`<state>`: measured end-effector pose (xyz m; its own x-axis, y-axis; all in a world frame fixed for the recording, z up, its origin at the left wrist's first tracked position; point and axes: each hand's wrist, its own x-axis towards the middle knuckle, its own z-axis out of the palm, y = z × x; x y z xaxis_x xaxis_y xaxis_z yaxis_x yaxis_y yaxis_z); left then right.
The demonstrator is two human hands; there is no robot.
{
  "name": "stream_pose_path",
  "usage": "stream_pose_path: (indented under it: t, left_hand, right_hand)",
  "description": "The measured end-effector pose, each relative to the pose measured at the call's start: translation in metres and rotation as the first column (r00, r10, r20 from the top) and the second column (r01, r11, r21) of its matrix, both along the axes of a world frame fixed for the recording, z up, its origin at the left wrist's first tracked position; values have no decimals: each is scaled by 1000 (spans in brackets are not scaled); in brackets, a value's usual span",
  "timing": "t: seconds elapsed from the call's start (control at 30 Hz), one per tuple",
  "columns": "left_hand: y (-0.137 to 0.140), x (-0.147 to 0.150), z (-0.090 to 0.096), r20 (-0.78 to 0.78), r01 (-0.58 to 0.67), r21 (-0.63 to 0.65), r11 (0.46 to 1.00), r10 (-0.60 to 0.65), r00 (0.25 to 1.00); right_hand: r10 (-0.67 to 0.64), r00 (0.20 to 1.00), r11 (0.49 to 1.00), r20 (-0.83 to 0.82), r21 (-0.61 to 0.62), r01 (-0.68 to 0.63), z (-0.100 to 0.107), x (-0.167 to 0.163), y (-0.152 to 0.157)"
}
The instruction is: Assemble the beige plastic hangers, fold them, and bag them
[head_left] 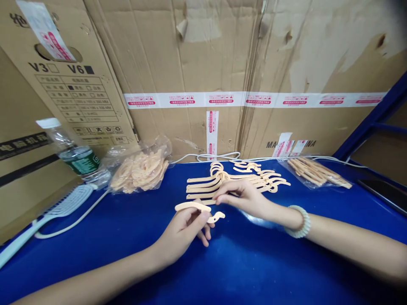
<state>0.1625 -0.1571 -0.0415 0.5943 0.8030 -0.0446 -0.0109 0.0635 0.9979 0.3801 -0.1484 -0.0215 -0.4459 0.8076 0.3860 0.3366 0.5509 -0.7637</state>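
Observation:
My left hand is closed around a flat, curved pale wooden piece. Below its thumb pokes out a wavy wooden end with a small hole, perhaps of a second piece. My right hand, wearing a pale beaded bracelet, pinches at the end of the nearest wooden strip. Just beyond it, several similar strips lie in a row on the blue table, with curved hook-shaped pieces at their far side. My right hand hides part of the row.
At the back left are a clear bag of wooden pieces, a water bottle and a pale blue hairbrush. Back right, a bag of wooden sticks lies near a dark phone. A white cable runs before the cardboard.

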Motion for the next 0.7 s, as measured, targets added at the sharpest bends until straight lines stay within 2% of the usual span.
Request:
stream_pose_path:
  t: [0.03,0.1,0.17,0.23,0.4,0.57,0.7]
  left_hand:
    - [0,-1,0,6,-15,2,1000,15,1000]
    - [2,-3,-2,14,-21,14,1000,21,1000]
    - [5,-3,-3,17,-18,26,999,18,1000]
    - [8,-3,-4,20,-29,22,999,29,999]
    - [18,-8,-4,41,-135,41,990,133,990]
    - [38,-18,-5,65,-224,95,970,219,974]
    - [48,-20,-6,109,-244,103,964,233,966]
  right_hand:
    - [-67,992,992,102,110,56,0,10,4]
    - [-215,917,935,335,342,94,-4,30,10]
    - [-352,805,887,477,446,124,-14,45,12]
    - [-397,754,877,524,458,144,-26,53,12]
    - [-421,723,879,548,443,176,-47,50,15]
    - [-437,726,872,532,448,196,-47,47,27]
    - [-459,737,854,497,474,212,-43,45,27]
